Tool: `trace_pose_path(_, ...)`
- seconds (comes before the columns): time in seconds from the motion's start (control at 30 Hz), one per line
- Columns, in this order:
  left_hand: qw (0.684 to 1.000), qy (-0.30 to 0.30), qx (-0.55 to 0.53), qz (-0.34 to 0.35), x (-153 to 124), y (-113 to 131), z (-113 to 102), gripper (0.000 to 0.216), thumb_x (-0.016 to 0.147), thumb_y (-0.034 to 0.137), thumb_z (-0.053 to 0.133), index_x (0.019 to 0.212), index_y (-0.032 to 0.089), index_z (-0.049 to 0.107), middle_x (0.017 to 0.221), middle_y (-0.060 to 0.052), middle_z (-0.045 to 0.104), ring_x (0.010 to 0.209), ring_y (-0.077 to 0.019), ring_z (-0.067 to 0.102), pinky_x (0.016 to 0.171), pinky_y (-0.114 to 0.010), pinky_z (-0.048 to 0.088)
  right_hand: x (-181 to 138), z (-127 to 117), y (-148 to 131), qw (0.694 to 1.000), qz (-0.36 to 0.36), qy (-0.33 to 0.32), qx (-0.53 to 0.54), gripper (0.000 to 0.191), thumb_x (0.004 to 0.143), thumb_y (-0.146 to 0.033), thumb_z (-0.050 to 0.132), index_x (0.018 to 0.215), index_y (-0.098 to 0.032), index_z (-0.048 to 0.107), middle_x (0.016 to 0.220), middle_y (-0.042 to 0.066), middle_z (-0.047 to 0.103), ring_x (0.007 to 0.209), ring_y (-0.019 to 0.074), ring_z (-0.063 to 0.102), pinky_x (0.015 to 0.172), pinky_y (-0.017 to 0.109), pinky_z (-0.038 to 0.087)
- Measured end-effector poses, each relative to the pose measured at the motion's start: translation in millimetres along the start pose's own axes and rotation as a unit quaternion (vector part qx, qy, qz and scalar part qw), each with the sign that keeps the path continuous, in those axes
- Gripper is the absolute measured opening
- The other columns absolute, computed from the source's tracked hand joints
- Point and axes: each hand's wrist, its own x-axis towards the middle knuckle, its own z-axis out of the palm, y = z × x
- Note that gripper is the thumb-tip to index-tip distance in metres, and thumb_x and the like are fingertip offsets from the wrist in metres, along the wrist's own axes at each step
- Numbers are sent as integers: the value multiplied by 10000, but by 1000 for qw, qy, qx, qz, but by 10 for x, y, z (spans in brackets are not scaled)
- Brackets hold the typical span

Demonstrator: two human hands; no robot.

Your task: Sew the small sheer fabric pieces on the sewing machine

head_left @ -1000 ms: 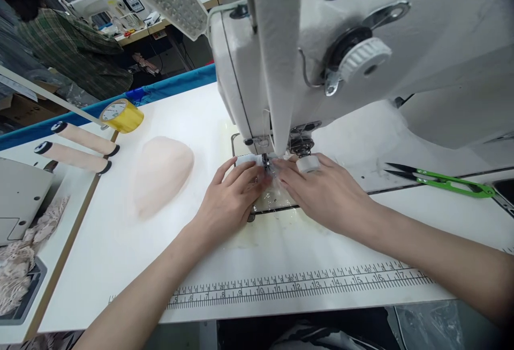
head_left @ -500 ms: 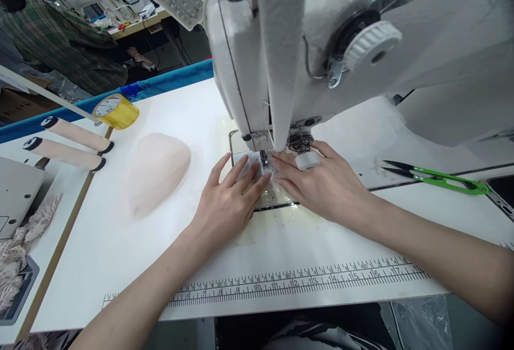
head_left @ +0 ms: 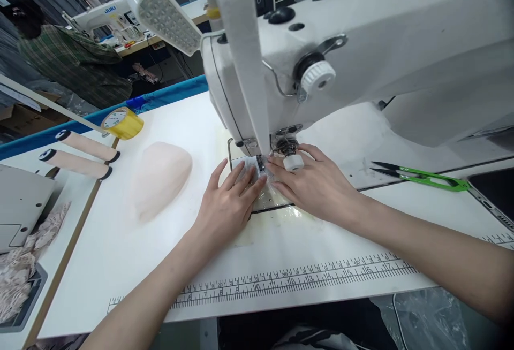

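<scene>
some thin pale material [head_left: 248, 161] lies under and between the spread fingers of left hand [head_left: 225, 203] and right hand [head_left: 321, 187].

Single head-worn camera — looks forward and down, close above hands [head_left: 223, 205] and white table [head_left: 104, 264].

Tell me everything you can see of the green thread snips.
The thread snips have two green handles joined at the right end and two dark, pointed blades, slightly parted. They lie across the dark seam in the white tabletop, beyond the right forearm, blades pointing left. Their handle end reaches a corner of the phone; whether they touch is unclear. No hand holds them.
</scene>
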Motion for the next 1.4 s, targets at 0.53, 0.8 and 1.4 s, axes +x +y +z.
trace_pose_path(0.53, 1000, 18, -17, -1, -27, 3, 35, 384, 939, 131, 453, 1308, 142, 557, 1307, -93, 620, 1277, -261, 537, 1155, -560, 293, -53, -55, -87, 995, -61, 75, 10, 183, 925, -238, 555, 988, -157, 707, 974, 45, 728, 852, 182, 600, 857, 356, 407)
trace_pose_path(0.8, 999, 36, -11, 16, -46, -8, 38, 355, 927, 126, 482, 1262, 150, 597, 1307, -61, 622, 1291, -278, 522, 1148, -564, 314, -61, -72, -49, 996, -48, 48, 58, 204, 935, -246, 531, 1008, -162, 703, 963, 47, 723, 859, 191, 598, 812, 351, 422)
trace_pose_path(1.4, 999, 44, -26, 2, -46, 33, 0, 341, 896, 138, 493, 1207, 113, 632, 1226, -97, 673, 1207, -264, 593, 1169, -577, 274, -71, -99, -45, 994, -107, 28, -7, 315, 892, -12, 420, 968, -119, 706, 952, 64, 717, 853, 181, 600, 903, 365, 408)
